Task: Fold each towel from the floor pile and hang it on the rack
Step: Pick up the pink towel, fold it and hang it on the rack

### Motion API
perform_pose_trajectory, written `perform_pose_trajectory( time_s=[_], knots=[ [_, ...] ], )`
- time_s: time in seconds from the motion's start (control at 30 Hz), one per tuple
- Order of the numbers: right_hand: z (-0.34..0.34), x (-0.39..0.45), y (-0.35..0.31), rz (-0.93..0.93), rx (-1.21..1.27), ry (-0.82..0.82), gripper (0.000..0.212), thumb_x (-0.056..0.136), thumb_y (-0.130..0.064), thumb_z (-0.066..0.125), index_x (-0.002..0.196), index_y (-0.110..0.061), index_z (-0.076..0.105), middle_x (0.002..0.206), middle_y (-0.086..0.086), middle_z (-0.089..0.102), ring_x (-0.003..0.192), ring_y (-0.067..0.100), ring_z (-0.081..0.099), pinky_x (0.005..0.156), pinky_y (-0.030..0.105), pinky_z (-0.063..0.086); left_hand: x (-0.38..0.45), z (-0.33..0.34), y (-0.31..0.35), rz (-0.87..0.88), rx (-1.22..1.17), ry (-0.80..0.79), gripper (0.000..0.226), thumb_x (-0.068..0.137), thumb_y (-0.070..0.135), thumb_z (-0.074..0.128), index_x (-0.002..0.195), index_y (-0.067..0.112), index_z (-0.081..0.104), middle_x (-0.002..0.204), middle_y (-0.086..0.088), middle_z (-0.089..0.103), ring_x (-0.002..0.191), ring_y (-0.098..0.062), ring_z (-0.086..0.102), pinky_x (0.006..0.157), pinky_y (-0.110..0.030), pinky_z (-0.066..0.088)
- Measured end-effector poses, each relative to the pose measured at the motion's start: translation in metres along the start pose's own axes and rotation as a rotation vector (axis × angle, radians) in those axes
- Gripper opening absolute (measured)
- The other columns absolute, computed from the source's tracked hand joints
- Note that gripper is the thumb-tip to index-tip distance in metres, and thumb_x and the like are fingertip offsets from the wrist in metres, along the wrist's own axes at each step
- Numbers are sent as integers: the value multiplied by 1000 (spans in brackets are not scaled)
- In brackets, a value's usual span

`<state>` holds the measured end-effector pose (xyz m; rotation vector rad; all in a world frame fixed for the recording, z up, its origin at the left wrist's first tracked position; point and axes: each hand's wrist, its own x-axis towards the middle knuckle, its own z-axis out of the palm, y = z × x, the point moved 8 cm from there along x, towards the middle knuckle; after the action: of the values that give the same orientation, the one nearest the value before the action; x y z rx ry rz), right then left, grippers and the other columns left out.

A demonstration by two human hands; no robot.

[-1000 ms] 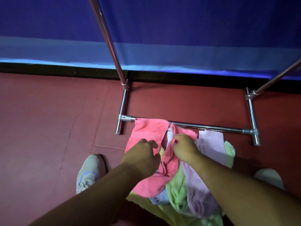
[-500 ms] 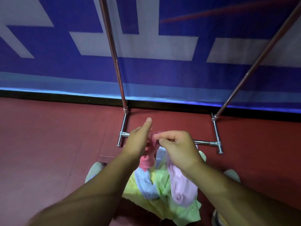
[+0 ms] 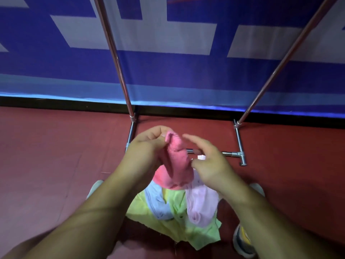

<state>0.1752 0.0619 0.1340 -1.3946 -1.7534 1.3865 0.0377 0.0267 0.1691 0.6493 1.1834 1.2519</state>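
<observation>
The pink towel [image 3: 178, 161] hangs bunched up in the middle of the frame, above the pile of towels [image 3: 179, 210] on the red floor [image 3: 56, 165]. It could slip and drop back onto the pile, because only the left hand [image 3: 147, 146] pinches its top corner. The right hand [image 3: 209, 161] is just beside the towel on the right, fingers loose and half open; whether it grips any cloth is hard to tell. The rack [image 3: 233, 153] stands behind.

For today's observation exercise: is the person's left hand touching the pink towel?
Touching. The head view shows the left hand pinching the pink towel at its top corner.
</observation>
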Motion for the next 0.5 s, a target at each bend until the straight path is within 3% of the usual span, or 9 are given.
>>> perform_pose_trajectory(
  time_s=[0.03, 0.13, 0.23, 0.33, 0.43, 0.5],
  knots=[
    [10, 9, 1, -22, -56, -129, 54, 66, -2, 51, 111, -27, 68, 118, -2, 68, 111, 12, 62, 102, 34, 47, 5, 1, 3, 6, -25, -17, 22, 95, -2, 43, 81, 8, 58, 59, -2, 58, 49, -13, 53, 48, -21, 44],
    [24, 27, 4, -17, -172, -370, 24, 66, -16, 56, 86, -21, 69, 83, -11, 72, 78, 0, 63, 77, 33, 53, 22, -9, 12, 42, -97, 28, 32, 96, -6, 40, 88, 16, 62, 63, 0, 56, 52, -12, 49, 57, -26, 39],
    [6, 48, 2, -106, -243, -285, 17, 66, -25, 62, 73, -10, 57, 67, 0, 59, 66, 4, 49, 62, 39, 44, 39, -28, 24, 96, -98, 118, 31, 98, 1, 45, 91, 21, 66, 72, 1, 60, 59, -11, 49, 58, -25, 41],
    [-5, 59, 9, -79, -308, -258, 13, 73, -13, 64, 71, -11, 52, 61, -7, 50, 60, 8, 44, 60, 39, 41, 50, -42, 32, 155, 26, 116, 7, 92, 18, 62, 96, 20, 67, 74, 2, 63, 59, -8, 56, 55, -20, 44],
    [-16, 65, 13, -67, -355, -138, 10, 81, -13, 64, 75, -15, 56, 65, -5, 57, 65, 17, 54, 66, 41, 46, 56, -45, 31, 172, 209, -34, 39, 76, 15, 81, 111, 16, 64, 83, -1, 63, 66, -6, 61, 59, -14, 47],
    [-23, 68, 18, -40, -284, -35, 9, 85, -15, 63, 80, -19, 56, 69, -3, 61, 70, 23, 59, 67, 41, 48, 56, -49, 31, 203, 457, -4, 44, 68, 9, 85, 107, 20, 67, 86, 1, 66, 72, -5, 60, 63, -15, 49]
  ],
)
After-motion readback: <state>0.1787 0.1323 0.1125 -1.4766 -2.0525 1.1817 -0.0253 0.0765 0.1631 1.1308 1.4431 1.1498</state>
